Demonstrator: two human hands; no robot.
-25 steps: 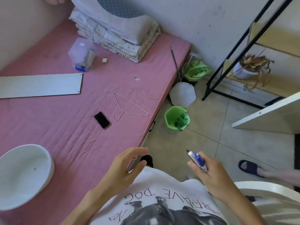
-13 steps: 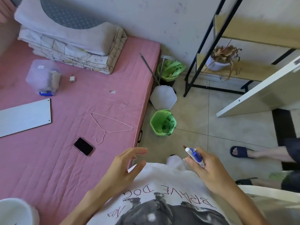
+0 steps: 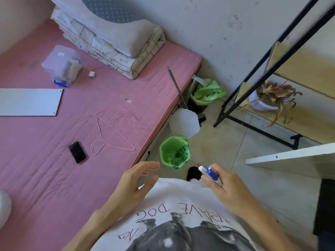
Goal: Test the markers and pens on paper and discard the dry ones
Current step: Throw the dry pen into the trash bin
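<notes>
My right hand (image 3: 226, 189) grips a blue and white marker (image 3: 210, 173) with its white end pointing up and left, towards a small bin lined with a green bag (image 3: 175, 152) on the floor by the bed. The marker's tip sits a little to the right of and below the bin's rim. My left hand (image 3: 134, 185) hovers empty with fingers spread over the bed's edge, left of the bin. No paper is in view.
A pink mattress (image 3: 54, 178) carries a black phone (image 3: 77, 152), a wire hanger (image 3: 112, 136), a white board (image 3: 29, 102), a clear plastic box (image 3: 62, 67) and folded bedding (image 3: 116, 38). A second green-lined bin (image 3: 206, 94), a white lid (image 3: 184, 123), a black metal rack (image 3: 257, 73) and a white shelf edge (image 3: 290, 154) stand on the floor.
The view has swung a little between frames. My right hand with the marker has stayed close to the green bin; my left hand remains spread and empty.
</notes>
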